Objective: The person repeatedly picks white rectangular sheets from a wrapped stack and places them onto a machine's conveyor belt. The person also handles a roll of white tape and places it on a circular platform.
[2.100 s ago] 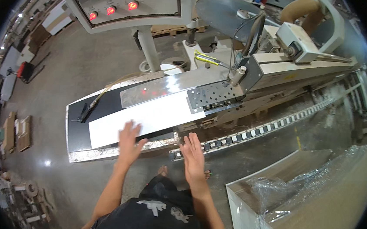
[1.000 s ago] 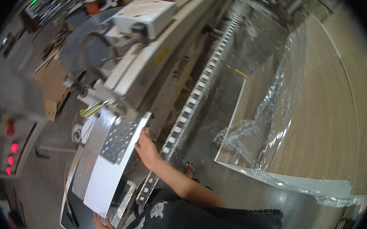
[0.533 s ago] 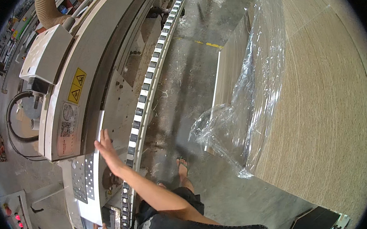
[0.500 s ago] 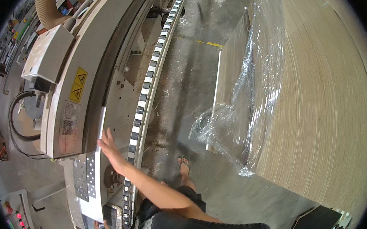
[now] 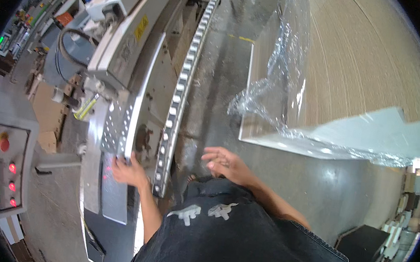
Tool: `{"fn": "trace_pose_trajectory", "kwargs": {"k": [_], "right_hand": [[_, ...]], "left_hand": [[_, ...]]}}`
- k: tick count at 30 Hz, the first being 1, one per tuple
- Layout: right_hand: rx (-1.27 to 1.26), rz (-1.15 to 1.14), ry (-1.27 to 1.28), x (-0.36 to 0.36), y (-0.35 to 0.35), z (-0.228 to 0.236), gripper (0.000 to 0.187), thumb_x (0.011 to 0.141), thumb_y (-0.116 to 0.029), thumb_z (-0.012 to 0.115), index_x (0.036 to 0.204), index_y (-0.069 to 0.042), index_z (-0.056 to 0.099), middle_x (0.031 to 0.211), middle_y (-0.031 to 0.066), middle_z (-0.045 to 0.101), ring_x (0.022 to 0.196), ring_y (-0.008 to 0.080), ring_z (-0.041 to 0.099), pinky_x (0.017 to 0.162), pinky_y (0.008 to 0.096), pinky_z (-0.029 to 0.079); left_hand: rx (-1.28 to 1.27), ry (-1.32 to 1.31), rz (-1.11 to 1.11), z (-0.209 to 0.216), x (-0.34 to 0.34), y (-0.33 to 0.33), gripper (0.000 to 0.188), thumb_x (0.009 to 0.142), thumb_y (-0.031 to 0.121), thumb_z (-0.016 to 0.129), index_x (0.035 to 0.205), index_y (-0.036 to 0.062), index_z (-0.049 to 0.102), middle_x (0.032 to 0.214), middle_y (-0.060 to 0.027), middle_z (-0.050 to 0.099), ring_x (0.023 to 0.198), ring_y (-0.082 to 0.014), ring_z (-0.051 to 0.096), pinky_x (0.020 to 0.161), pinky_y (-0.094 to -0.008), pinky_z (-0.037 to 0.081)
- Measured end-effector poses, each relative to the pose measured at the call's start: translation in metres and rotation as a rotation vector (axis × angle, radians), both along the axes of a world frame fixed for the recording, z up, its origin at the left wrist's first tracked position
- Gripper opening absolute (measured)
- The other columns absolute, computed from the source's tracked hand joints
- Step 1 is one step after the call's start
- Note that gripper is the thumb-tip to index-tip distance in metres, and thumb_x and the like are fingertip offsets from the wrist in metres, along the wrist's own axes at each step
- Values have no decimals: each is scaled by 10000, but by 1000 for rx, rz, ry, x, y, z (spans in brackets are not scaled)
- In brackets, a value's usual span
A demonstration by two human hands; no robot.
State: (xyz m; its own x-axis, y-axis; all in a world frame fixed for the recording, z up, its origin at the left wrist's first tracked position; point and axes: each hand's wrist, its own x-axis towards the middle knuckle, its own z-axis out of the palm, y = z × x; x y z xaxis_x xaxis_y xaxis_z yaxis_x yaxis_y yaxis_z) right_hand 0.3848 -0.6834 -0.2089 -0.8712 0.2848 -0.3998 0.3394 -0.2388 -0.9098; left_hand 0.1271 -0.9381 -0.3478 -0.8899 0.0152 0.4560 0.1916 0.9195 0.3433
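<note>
My left hand (image 5: 130, 172) rests at the near end of a long narrow white strip (image 5: 145, 90), its fingers spread and the tips at or just beside the strip's end. The strip lies along the bed of a long beige machine (image 5: 133, 49). Under and beside that hand are a perforated metal plate (image 5: 116, 128) and a smooth grey plate (image 5: 115, 200). My right hand (image 5: 226, 164) hangs in the air in front of my dark shirt, holding nothing, with its fingers loosely bent and apart. It is right of the roller rail (image 5: 177, 98), touching nothing.
At the left stands a control panel (image 5: 4, 168) with lit red buttons and a screen. A large stack of wood-grain boards (image 5: 361, 59), partly wrapped in clear plastic film (image 5: 291, 63), rises at the right. A dark board (image 5: 362, 249) lies at the lower right.
My right hand has left the strip and drawn back to the right. My left hand has come forward to the strip's near end. The view has shifted, bringing the control panel further into sight.
</note>
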Motion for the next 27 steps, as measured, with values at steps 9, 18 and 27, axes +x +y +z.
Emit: {"fn": "trace_pose_trajectory", "kwargs": {"k": [9,18,27], "right_hand": [[263,-85,50,94,-75,54,456,1050,-219,655,1449,-17,568,1273,157,728,1123,204,714,989,354,544],[437,-105,348,174,-31,75,502,1037,-277,687,1466,-45,564,1309,134,722,1148,213,719,1011,366,545],[454,-263,294,334,30,42,529,1045,-361,670,1475,-67,575,1309,109,732,1174,236,707,1034,373,524]], "left_hand": [[195,-225,-552,54,52,55,674,853,312,826,1435,63,594,1493,-304,501,1372,-482,478,1156,-541,373],[520,71,-1106,315,191,182,344,978,126,691,1310,47,651,1429,-176,571,1343,-375,527,1132,-481,408],[337,955,-1550,528,404,337,311,902,91,748,1209,137,737,1175,-60,699,1122,-284,663,989,-423,501]]}}
